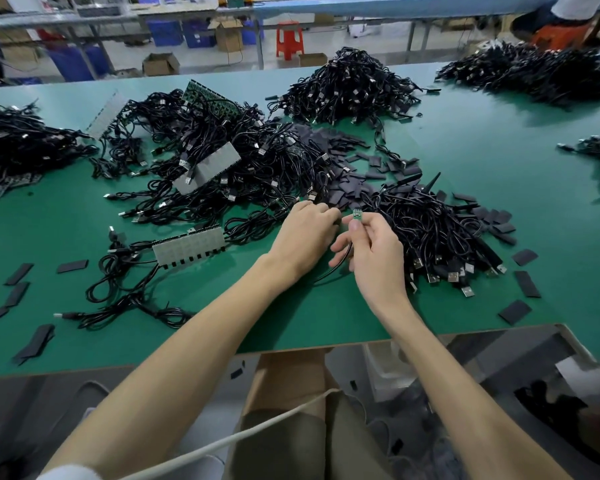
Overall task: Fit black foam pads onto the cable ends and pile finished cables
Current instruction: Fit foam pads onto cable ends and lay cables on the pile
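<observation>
Head view: right hand (371, 251) pinches a cable (340, 265) just below its small green board (357, 216), thumb and forefinger clamped on it, board upright and bare, no pad fitted; left hand (305, 233) lies just beside it with fingers curled at the edge of the loose pads (347, 188); whether those fingers hold a pad cannot be told, as they are hidden behind the knuckles. Risks, as judged: a pad pressed on askew would leave part of the board exposed, the likely cause being the narrow grip so close to the board; two pads may lift together, since they overlap in a heap; the cable's slack trails on the table (326, 323) towards the tangle (222, 161) and could snag or drag others when lifted; the pile (430, 233) at the right touches the pad heap, so an unpadded cable could be mixed in unnoticed; stray pads near the table's front edge could be swept off by a forearm. Writing: no brand, label or legible text found on board, cables or pads.
</observation>
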